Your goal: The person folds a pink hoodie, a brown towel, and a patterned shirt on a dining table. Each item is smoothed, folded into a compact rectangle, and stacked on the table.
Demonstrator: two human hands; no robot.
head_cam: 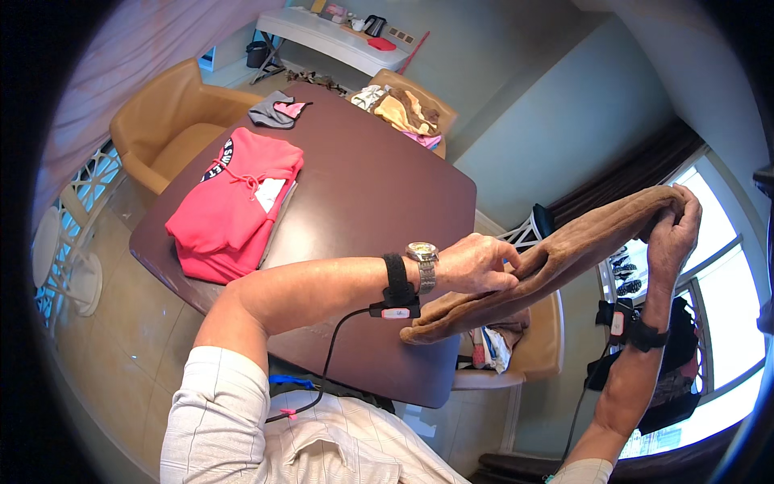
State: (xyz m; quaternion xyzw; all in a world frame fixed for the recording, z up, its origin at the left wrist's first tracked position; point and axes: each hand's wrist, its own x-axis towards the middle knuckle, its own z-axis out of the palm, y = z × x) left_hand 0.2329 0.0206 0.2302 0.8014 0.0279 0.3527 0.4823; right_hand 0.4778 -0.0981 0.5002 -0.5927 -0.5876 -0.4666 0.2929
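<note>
A length of brown plush fabric (580, 251), loosely folded, is held up in front of me, slanting from low left to upper right. My left hand (474, 266) pinches its edge near the middle between thumb and fingers. At the raised far end, my right hand (670, 236) grips the fabric, some fingers tucked into the fold. The lower end hangs over the right edge of the dark brown table (375, 181). On the table's left lies a folded red hooded sweatshirt (242, 218) with lettering, on top of other folded cloth. Whether the brown piece is a garment, I cannot tell.
A grey and pink cloth item (278, 111) lies at the table's far end. Clothes pile (402, 112) on a far tan chair, and more clothes (499, 345) on the right chair (544, 345). Another tan armchair (175, 121) stands left. A white desk (332, 39) carries a kettle (375, 25).
</note>
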